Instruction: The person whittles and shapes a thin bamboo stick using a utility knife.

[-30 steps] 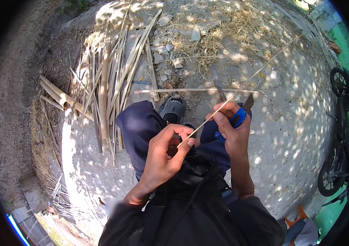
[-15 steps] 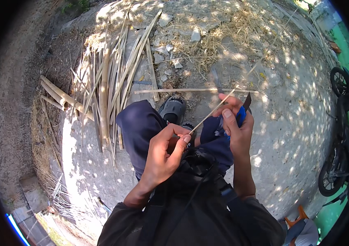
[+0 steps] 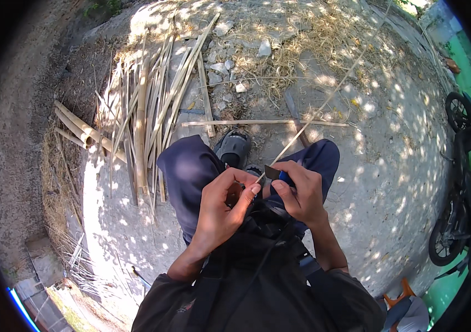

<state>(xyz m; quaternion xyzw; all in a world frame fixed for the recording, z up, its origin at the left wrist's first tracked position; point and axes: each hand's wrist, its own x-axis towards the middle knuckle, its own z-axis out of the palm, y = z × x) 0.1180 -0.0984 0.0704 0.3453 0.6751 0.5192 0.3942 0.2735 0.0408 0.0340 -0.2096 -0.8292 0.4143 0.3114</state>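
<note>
A long, thin bamboo strip (image 3: 329,98) slants from my lap toward the far right. Its near end is pinched between the thumb and fingers of my left hand (image 3: 225,205). My right hand (image 3: 303,195) is closed around the blue handle of a knife (image 3: 272,172). The short, dark blade lies at the strip, just beyond my left fingertips; whether it cuts in, I cannot tell. Past my knees, a flat bamboo slat (image 3: 230,123) lies crosswise on the ground. Near its right part rests a second tool (image 3: 291,104) with a grey blade and brownish handle.
Many split bamboo slats (image 3: 177,88) are heaped at the left, beside thicker bamboo poles (image 3: 83,127). Pale shavings (image 3: 329,39) and stones (image 3: 264,48) litter the far ground. A motorcycle (image 3: 459,193) stands at the right. Another person (image 3: 412,315) is partly visible at lower right.
My right hand with the knife has come left and nearer, bringing the blade to the strip by my left fingers. The left hand has barely moved. The tool on the ground is now less hidden.
</note>
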